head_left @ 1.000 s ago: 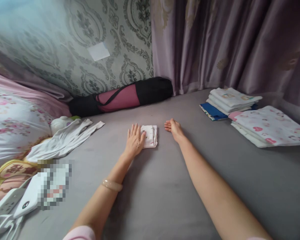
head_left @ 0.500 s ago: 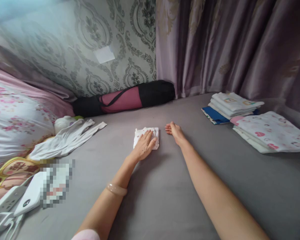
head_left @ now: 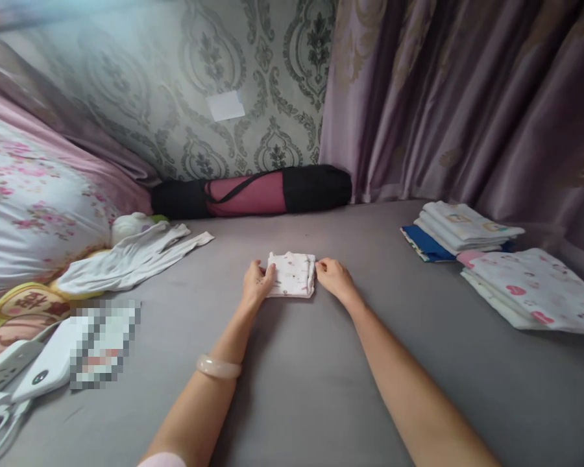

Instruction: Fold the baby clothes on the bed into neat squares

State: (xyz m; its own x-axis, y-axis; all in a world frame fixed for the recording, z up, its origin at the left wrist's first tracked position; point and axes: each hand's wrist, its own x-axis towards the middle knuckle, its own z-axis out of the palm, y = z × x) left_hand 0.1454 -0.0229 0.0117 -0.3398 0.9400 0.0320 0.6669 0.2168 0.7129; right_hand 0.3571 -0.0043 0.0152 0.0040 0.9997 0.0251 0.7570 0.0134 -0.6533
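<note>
A small folded white cloth (head_left: pixel 292 275) with a tiny scattered print lies on the grey bed sheet between my hands. My left hand (head_left: pixel 259 280) holds its left edge, thumb on top and fingers around the side. At the opposite edge, the fingers of my right hand (head_left: pixel 335 275) are closed in a pinch on the cloth's upper right side. The tips of the right fingers are partly hidden.
On the right lie a folded stack of white and blue cloths (head_left: pixel 467 227) and a pink-and-white printed cloth (head_left: pixel 530 285). A black-and-maroon long bag (head_left: pixel 253 192) rests against the wall. White leggings (head_left: pixel 131 259), a power strip (head_left: pixel 10 370) and a white power bank (head_left: pixel 53 363) are left.
My left hand has slid off the cloth's top to its left edge and gripped it. My right hand has come in to the right edge and closed. The view has shifted slightly.
</note>
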